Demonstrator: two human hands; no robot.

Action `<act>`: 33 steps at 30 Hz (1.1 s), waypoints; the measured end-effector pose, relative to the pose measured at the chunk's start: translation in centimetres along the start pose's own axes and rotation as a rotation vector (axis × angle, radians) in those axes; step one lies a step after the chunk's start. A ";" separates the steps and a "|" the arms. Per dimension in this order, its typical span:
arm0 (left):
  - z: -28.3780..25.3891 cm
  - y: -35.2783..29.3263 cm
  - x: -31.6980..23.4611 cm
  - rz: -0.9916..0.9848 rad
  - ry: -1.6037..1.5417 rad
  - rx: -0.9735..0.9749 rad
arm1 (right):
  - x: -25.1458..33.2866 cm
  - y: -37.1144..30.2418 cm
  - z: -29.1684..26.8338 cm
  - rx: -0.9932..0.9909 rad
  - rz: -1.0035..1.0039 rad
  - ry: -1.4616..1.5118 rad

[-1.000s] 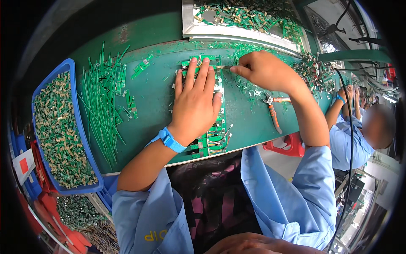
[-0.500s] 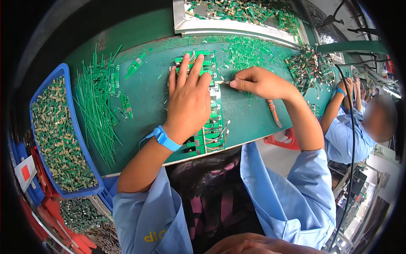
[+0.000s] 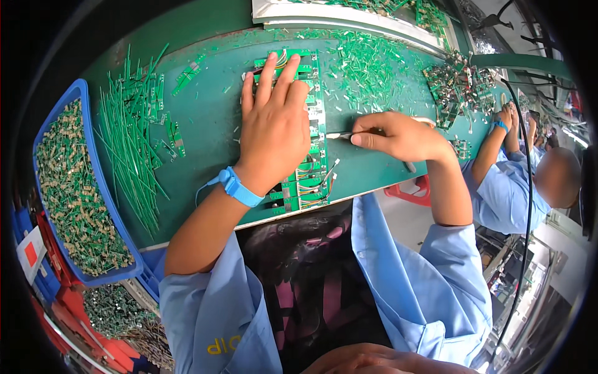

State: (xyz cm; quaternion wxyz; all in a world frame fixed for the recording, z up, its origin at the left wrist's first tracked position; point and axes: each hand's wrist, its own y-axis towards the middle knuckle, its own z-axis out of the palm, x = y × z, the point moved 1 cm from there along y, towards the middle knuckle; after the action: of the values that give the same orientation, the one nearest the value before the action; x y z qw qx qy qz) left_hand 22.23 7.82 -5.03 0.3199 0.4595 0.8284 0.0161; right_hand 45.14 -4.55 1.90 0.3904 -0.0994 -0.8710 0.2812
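Note:
A long panel of joined green circuit boards (image 3: pixel 317 149) lies on the green bench mat in front of me. My left hand (image 3: pixel 274 121) rests flat on the panel's upper part, fingers stretched out, hiding some of the boards. In a pinch, my right hand (image 3: pixel 398 137) holds a slim pale tool (image 3: pixel 338 136); its tip meets the panel's right edge, and its exact kind is unclear. Thin coloured wires (image 3: pixel 321 181) stick out from the boards at the near end.
Long thin green strips (image 3: pixel 128 143) lie left of the panel, beside a blue bin (image 3: pixel 93 156) of small boards. Green scraps (image 3: pixel 367 65) cover the far mat. Wired parts (image 3: pixel 458 90) are heaped at the right. Another person (image 3: pixel 511 193) sits further right.
My right hand and the slim tool have shifted toward me along the panel's right edge. My left hand keeps its place on the boards. The view has tilted slightly.

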 end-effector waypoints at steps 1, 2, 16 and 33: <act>0.0 -0.1 0.0 -0.002 0.008 -0.001 | 0.0 -0.1 0.6 0.010 0.006 0.030; 0.0 -0.2 0.0 -0.004 0.018 -0.002 | -0.2 -0.1 1.0 0.020 0.012 0.060; 0.7 -0.2 -0.1 0.011 0.021 -0.036 | 5.3 -1.4 1.9 -0.173 0.068 -0.302; -5.1 -3.9 -2.9 0.248 0.019 0.313 | -0.9 -2.8 3.6 0.047 0.016 0.122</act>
State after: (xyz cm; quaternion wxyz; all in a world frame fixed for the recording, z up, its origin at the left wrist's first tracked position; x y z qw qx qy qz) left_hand 17.59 4.72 -0.73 0.2320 0.6019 0.7610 -0.0694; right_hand 43.22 -8.67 1.06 0.4426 -0.1143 -0.8380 0.2981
